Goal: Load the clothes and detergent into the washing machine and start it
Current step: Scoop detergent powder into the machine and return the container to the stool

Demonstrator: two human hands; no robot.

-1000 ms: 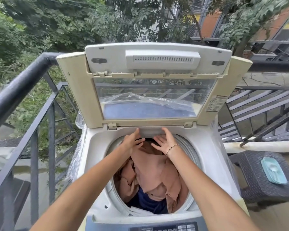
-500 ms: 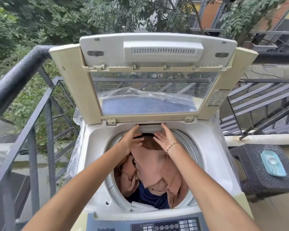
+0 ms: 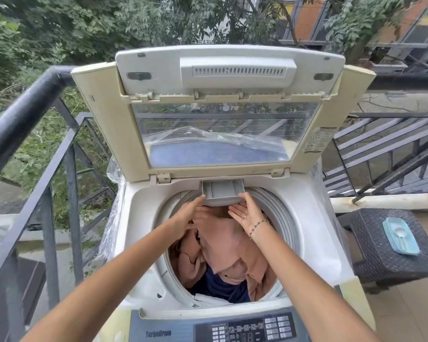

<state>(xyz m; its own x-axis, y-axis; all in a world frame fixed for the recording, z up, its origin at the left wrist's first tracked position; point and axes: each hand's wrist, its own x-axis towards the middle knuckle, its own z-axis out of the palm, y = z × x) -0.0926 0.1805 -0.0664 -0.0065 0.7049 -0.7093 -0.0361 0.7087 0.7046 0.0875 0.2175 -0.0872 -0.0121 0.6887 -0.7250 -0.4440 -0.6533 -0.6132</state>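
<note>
The button panel point(image 3: 245, 328) is closest to me. Past it, the clothes point(image 3: 227, 248) sit piled in the drum point(image 3: 283, 218). At the drum's back edge, my left hand point(image 3: 190, 212) grips the left corner of the soap drawer point(image 3: 223, 191), fingers tucked under, I think. My right hand point(image 3: 248, 214) is flat and loose, thumb touching the right corner. If I tug too hard, the drawer could pop out and drop on the clothes.
</note>
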